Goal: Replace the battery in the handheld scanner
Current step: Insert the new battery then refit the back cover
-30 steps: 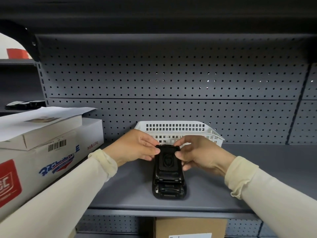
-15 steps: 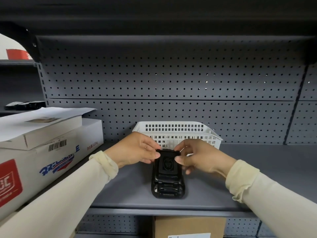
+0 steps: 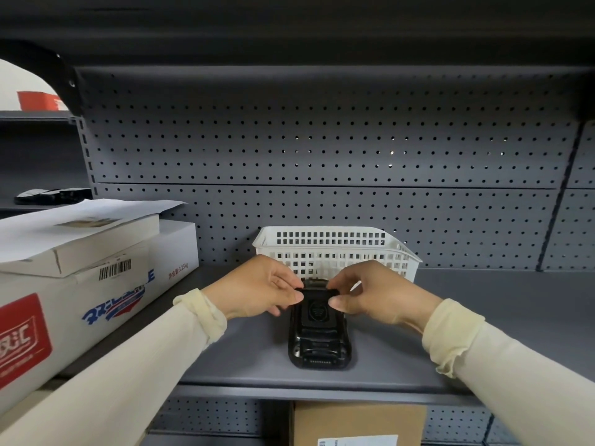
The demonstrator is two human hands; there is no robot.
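Note:
A black handheld scanner (image 3: 318,346) lies back side up on the grey shelf (image 3: 483,333), its long axis pointing away from me. On its back sits a black battery block (image 3: 317,312) with a small wireless mark. My left hand (image 3: 257,289) pinches the far left corner of that block between thumb and fingers. My right hand (image 3: 376,292) pinches the far right corner the same way. The scanner's far end is hidden behind my fingers.
A white plastic basket (image 3: 335,249) stands right behind the scanner against the perforated back panel (image 3: 322,149). White cartons (image 3: 80,284) with a barcode and red label fill the shelf's left side. A brown cardboard box (image 3: 357,423) sits on the shelf below.
Both hands have stayed at the far end of the scanner's back. Their fingers have shifted slightly on the battery block, and the scanner sits about where it was.

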